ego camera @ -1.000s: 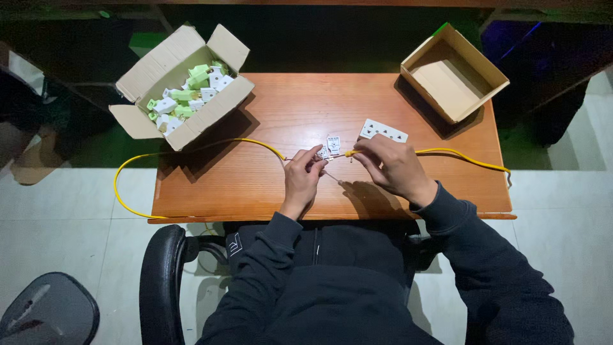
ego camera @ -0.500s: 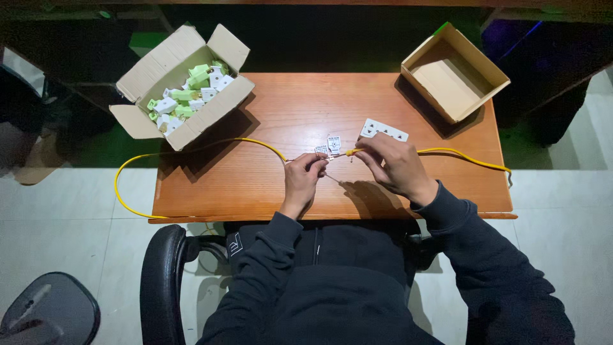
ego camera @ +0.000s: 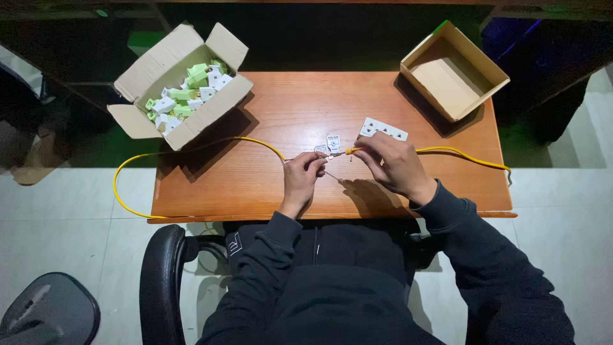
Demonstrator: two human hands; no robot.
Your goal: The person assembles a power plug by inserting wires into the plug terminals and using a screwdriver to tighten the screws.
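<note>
My left hand pinches the bare end of a yellow cable that loops off the table's left edge. My right hand grips the end of another yellow cable that runs off to the right. The two cable ends meet between my fingertips above the wooden table. Two small white parts lie just beyond my fingers. A white socket faceplate lies above my right hand.
An open cardboard box with several white and green plug parts stands at the table's back left corner. An empty open cardboard box sits at the back right. A black chair arm is below; a grey seat stands at the lower left.
Both hands stay at the cable ends with only small finger shifts. Cables, boxes and faceplate have not moved.
</note>
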